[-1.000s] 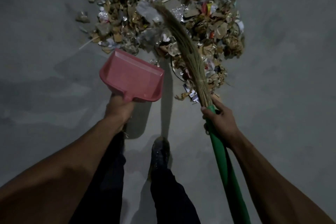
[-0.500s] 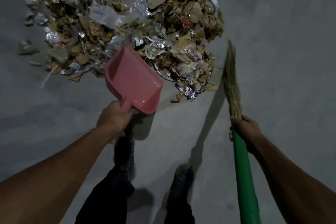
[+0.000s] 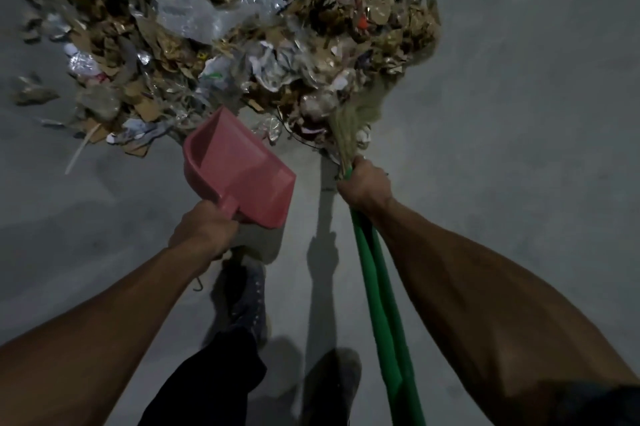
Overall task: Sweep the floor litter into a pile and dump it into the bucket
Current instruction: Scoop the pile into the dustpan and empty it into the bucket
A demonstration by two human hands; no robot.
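Fingers of left hand clamped on dustpan handle, right hand gripping broom. Scooping step: next, lower dustpan lip to floor, brush pile in.

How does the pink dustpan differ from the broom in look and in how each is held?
The dustpan is pink, broad and scoop-shaped; the broom is long and thin, with a green handle and straw bristles. The left hand holds the dustpan short of the litter pile; the right hand holds the broom with its bristles against the pile. Each is gripped by one hand.
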